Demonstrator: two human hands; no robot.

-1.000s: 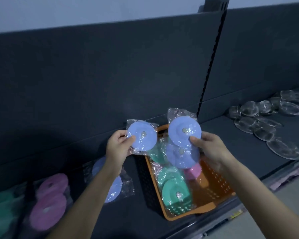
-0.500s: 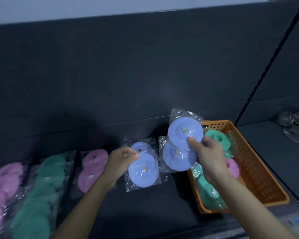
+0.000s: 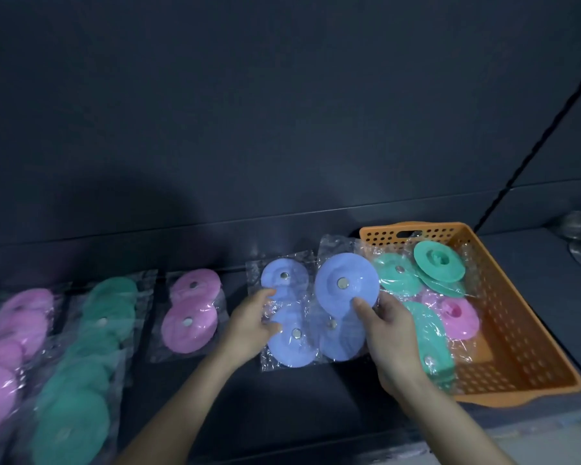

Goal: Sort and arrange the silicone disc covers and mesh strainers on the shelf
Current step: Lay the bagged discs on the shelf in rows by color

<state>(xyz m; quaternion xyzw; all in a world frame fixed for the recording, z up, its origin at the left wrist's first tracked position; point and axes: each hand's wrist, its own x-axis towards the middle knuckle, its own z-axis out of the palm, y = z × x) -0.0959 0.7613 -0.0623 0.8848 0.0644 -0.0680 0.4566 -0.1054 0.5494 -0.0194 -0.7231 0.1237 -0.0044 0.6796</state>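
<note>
**A bag of blue discs in each hand**

The left hand (image 3: pixel 252 325) grips the edge of a clear bag of two blue silicone discs (image 3: pixel 291 344). The right hand (image 3: pixel 388 333) pinches a second bag of blue discs (image 3: pixel 344 286), thumb on its upper disc. The two bags touch between the hands. A perforated orange plastic basket (image 3: pixel 524 330) of green and pink discs sits right of the right hand. Bagged pink silicone discs (image 3: pixel 190 313) lie left of the left hand on the dark shelf (image 3: pixel 316 397).

Dim overall: the dark back panel (image 3: pixel 282 112) of the shelf soaks up most light. A soft pool brightens the blue disc covers (image 3: pixel 346 283) and orange basket (image 3: pixel 524 330); the covers' clear wrapping glints. A broad rounded shadow lies on the panel's left middle. The green packs (image 3: pixel 71 424) at near left are blurred and stretched
</note>
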